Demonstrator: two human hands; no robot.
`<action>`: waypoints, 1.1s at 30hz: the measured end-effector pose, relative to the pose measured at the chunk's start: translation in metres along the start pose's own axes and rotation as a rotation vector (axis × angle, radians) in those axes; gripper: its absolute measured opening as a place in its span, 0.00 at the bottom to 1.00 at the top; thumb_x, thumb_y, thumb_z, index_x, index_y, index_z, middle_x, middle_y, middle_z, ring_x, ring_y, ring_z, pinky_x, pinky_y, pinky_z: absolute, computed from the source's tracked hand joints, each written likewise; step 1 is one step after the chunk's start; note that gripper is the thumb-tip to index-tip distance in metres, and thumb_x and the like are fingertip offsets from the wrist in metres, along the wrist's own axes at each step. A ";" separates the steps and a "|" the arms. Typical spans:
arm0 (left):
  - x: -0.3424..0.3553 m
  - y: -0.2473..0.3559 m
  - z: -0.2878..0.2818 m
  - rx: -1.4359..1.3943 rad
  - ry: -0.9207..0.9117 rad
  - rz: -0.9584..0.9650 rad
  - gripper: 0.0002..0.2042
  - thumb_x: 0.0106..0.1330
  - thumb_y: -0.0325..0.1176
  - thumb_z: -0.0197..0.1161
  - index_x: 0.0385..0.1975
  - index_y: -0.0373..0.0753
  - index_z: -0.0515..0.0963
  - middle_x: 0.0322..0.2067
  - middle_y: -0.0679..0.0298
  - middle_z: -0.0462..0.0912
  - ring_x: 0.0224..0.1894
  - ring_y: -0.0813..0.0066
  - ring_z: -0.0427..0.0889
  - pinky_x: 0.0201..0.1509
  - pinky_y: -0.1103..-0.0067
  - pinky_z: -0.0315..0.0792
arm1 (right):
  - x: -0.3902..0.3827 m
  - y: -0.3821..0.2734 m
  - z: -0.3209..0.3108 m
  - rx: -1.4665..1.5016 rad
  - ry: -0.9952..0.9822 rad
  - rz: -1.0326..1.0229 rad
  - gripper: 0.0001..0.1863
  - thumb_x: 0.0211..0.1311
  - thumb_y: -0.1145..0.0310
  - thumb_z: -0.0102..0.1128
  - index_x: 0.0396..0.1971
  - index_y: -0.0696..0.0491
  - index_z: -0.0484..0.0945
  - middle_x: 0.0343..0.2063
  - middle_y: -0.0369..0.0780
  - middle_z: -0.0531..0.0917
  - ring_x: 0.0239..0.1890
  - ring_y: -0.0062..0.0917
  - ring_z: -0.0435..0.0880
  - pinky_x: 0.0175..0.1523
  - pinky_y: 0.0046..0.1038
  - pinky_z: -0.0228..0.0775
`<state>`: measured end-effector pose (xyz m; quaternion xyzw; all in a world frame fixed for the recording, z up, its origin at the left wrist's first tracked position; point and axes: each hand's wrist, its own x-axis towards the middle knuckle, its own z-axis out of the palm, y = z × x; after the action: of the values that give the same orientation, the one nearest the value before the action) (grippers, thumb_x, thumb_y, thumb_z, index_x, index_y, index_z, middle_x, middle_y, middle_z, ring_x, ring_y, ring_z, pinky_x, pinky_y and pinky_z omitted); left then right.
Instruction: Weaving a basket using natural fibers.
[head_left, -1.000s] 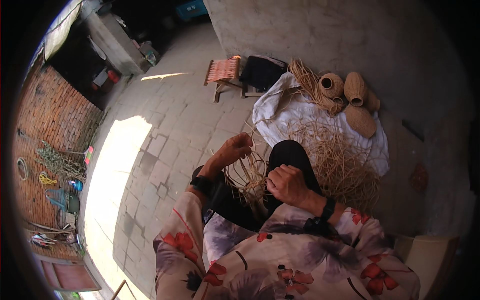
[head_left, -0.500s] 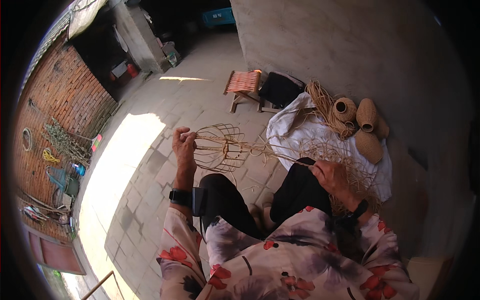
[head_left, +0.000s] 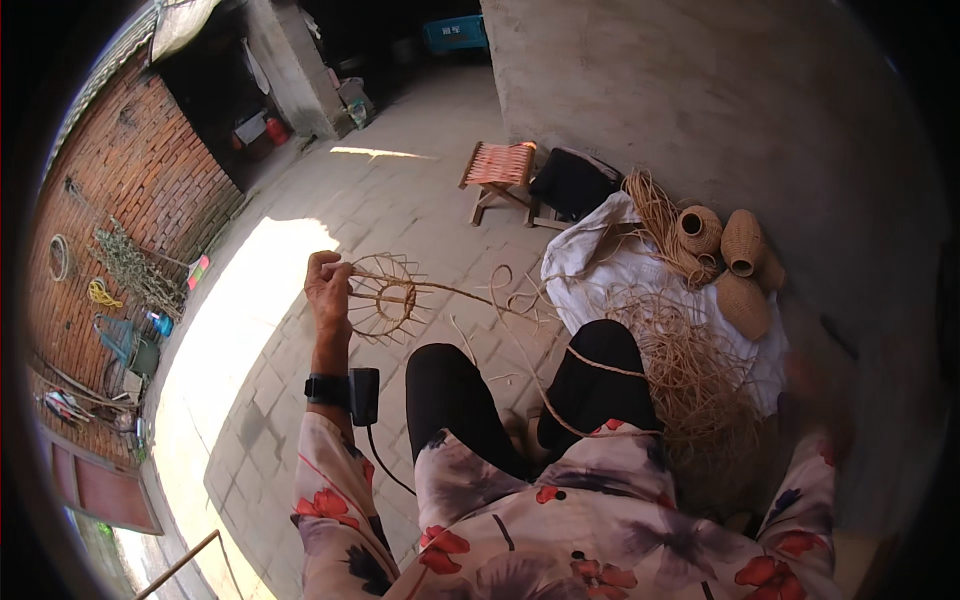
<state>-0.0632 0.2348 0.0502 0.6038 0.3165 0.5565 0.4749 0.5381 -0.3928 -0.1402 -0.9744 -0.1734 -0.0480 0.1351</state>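
My left hand (head_left: pixel 329 292) is closed on the side of a round open basket frame (head_left: pixel 388 322) made of thin ribs and holds it up beyond my left knee. A twisted straw-coloured cord (head_left: pixel 455 291) leads from the frame's centre to the right. Loops of cord hang in front of my knees, and lengths lie across my right thigh. My right hand (head_left: pixel 812 385) is out at the far right beside the white cloth, dark and smeared by motion. Its fingers and anything in them cannot be made out.
A white cloth (head_left: pixel 585 245) bears tangled loose fibre (head_left: pixel 690 370), a cord bundle (head_left: pixel 655 215) and several woven vessels (head_left: pixel 742 307). Behind it stand a folding stool (head_left: pixel 500 165) and a black bag (head_left: pixel 573 183). A concrete wall (head_left: pixel 690 90) rises at the right.
My right hand has let go of the taut cord near my right knee and swung far right. My left hand has moved left with the frame, now turned more end-on. The cord hangs slack.
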 end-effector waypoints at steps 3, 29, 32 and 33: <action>-0.007 0.013 0.037 0.058 -0.097 -0.047 0.09 0.59 0.23 0.60 0.37 0.42 0.73 0.24 0.71 0.74 0.24 0.87 0.65 0.27 0.86 0.60 | -0.023 -0.164 -0.010 0.307 -0.112 -0.127 0.22 0.57 0.54 0.61 0.41 0.60 0.79 0.43 0.53 0.81 0.47 0.46 0.80 0.50 0.41 0.71; -0.074 0.008 0.128 -0.147 -0.482 -0.461 0.11 0.59 0.18 0.60 0.37 0.42 0.71 0.24 0.72 0.75 0.20 0.90 0.64 0.21 0.89 0.54 | -0.198 -0.424 -0.005 0.967 -0.378 -0.744 0.21 0.51 0.78 0.58 0.49 0.56 0.73 0.31 0.44 0.81 0.30 0.37 0.83 0.36 0.33 0.75; -0.077 0.012 0.132 -0.140 -0.523 -0.452 0.11 0.58 0.18 0.60 0.36 0.42 0.71 0.24 0.72 0.74 0.20 0.90 0.64 0.21 0.88 0.55 | -0.194 -0.414 -0.009 0.981 -0.283 -0.777 0.20 0.51 0.78 0.61 0.47 0.54 0.77 0.31 0.41 0.80 0.27 0.25 0.80 0.35 0.26 0.73; -0.078 0.011 0.130 -0.141 -0.542 -0.435 0.11 0.58 0.18 0.60 0.36 0.42 0.71 0.24 0.72 0.75 0.20 0.89 0.64 0.21 0.88 0.55 | -0.193 -0.414 -0.020 1.049 -0.283 -0.716 0.18 0.51 0.78 0.61 0.45 0.54 0.78 0.32 0.41 0.80 0.27 0.25 0.80 0.34 0.26 0.73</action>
<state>0.0479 0.1311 0.0404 0.6138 0.2607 0.2825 0.6895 0.2114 -0.0872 -0.0456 -0.6580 -0.5038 0.1300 0.5444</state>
